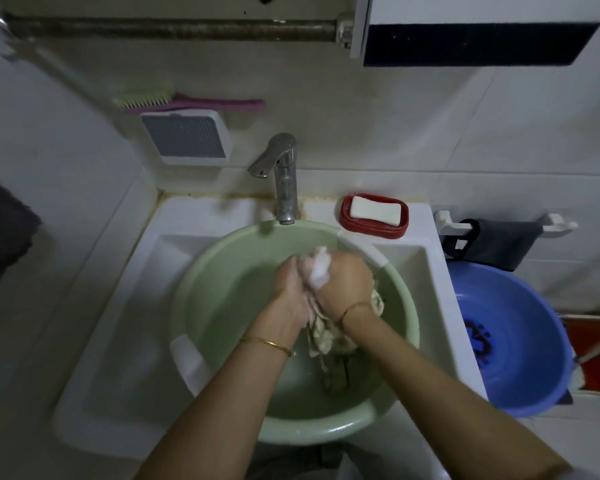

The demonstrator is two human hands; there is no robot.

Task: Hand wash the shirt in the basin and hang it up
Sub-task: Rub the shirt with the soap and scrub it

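A pale green basin (222,341) sits in the white sink (125,341) under the tap. Over its middle, my left hand (290,289) and my right hand (347,284) grip a bunched, soapy part of the light patterned shirt (323,336) between them, pressed close together. White suds show at the top of the bunch. The rest of the wet shirt hangs down from my hands into the basin. Both hands are blurred.
A chrome tap (284,174) stands behind the basin. A red soap dish with a white soap bar (374,211) lies on the sink's back right corner. A blue basin (513,341) stands to the right, below a wall rack with a dark cloth (499,240). A brush (153,98) hangs on the wall.
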